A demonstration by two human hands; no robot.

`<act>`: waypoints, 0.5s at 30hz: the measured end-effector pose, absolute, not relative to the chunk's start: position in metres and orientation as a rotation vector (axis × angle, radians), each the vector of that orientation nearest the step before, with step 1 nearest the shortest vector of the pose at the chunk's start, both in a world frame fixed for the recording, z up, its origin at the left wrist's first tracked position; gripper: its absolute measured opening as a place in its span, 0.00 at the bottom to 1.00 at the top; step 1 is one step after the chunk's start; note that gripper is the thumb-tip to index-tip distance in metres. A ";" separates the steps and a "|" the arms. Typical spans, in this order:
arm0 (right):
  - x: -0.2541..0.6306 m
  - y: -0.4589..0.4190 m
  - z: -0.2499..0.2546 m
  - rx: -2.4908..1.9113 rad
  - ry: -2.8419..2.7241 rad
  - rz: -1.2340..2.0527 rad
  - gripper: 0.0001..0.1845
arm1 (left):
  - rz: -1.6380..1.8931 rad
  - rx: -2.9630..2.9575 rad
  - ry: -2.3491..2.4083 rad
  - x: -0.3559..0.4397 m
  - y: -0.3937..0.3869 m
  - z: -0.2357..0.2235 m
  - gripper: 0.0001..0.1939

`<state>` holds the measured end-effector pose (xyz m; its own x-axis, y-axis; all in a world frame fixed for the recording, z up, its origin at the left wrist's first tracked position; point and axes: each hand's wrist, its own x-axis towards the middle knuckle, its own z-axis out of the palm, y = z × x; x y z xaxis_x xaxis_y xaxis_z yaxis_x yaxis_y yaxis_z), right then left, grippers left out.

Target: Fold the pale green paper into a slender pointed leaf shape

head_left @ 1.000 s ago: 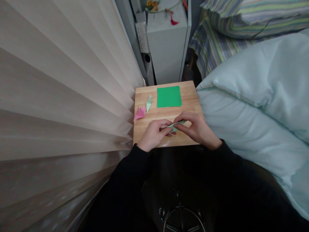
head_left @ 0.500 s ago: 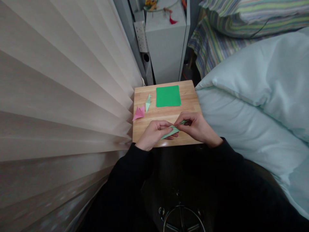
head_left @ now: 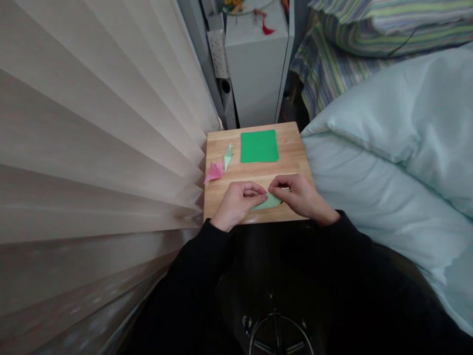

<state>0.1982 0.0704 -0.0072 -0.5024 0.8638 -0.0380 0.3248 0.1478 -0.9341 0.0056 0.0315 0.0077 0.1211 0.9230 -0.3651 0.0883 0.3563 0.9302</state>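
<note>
Between my hands, near the front edge of the small wooden table (head_left: 236,172), is a folded piece of light green origami paper (head_left: 271,201). My left hand (head_left: 242,199) pinches its left side between thumb and fingers. At its upper right edge, my right hand (head_left: 293,192) pinches with thumb and index finger. Fingers cover parts of the paper, so its full shape is hidden. Farther back lie a pink origami piece (head_left: 214,171) at the left edge, a small pale green origami piece (head_left: 228,158) and a stack of bright green paper squares (head_left: 259,146).
A pleated curtain (head_left: 111,148) hangs close along the table's left side. On the right is a bed with a pale blue duvet (head_left: 369,162). Behind the table stands a white cabinet (head_left: 256,74) with a red tassel (head_left: 266,27) on top. A round metal stool base (head_left: 277,335) shows below.
The light green paper has come down from a raised, tilted hold to lie flatter near the tabletop. My left fingers no longer reach beneath it. The view has shifted slightly.
</note>
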 end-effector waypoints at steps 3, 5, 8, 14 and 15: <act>0.198 0.071 -0.007 -1.113 -1.925 1.360 0.12 | 0.829 1.033 1.298 0.005 0.031 0.007 0.08; 0.199 0.072 -0.007 -1.084 -1.935 1.399 0.10 | 0.832 1.042 1.274 0.004 0.031 0.007 0.09; 0.200 0.073 -0.005 -1.076 -1.932 1.423 0.09 | 0.808 1.069 1.234 0.001 0.031 0.008 0.07; 0.201 0.071 -0.001 -1.131 -1.889 1.455 0.07 | 0.819 1.079 1.251 -0.003 0.034 0.006 0.06; 0.201 0.070 -0.001 -1.140 -1.877 1.458 0.07 | 0.817 1.075 1.254 -0.003 0.035 0.006 0.06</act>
